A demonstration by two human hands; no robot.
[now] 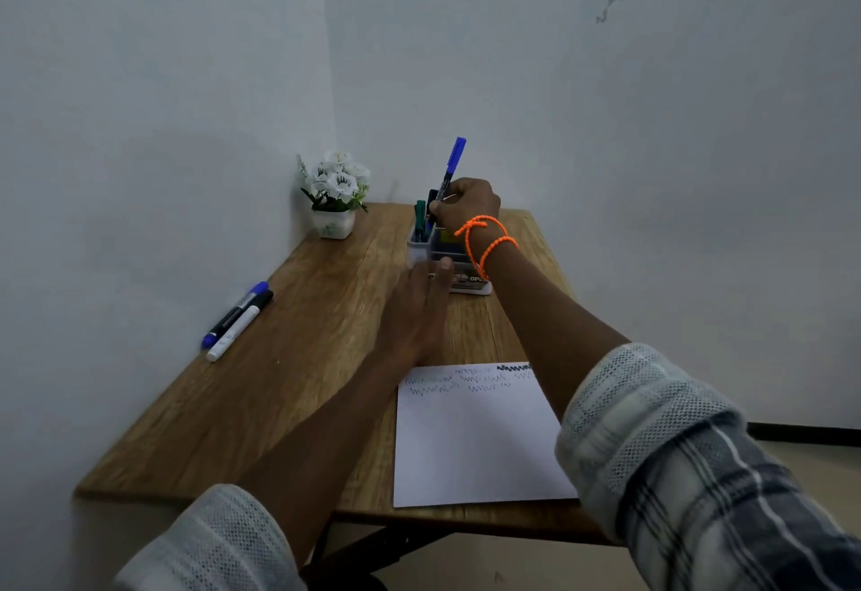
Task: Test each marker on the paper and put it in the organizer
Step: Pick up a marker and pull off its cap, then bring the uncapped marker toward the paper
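Note:
My right hand is closed on a blue-capped marker and holds it almost upright, cap up, with its lower end down in the clear organizer at the back of the desk. Other markers, one of them green, stand in that organizer. My left hand lies flat with fingers together, its fingertips touching the organizer's front. A white paper with zigzag test scribbles along its top lies near the front edge. Two more markers, one blue and one white with a black cap, lie side by side at the left.
A small white pot of white flowers stands in the back left corner against the wall. Walls close the wooden desk in at the left and the back. My right wrist carries orange cord bracelets.

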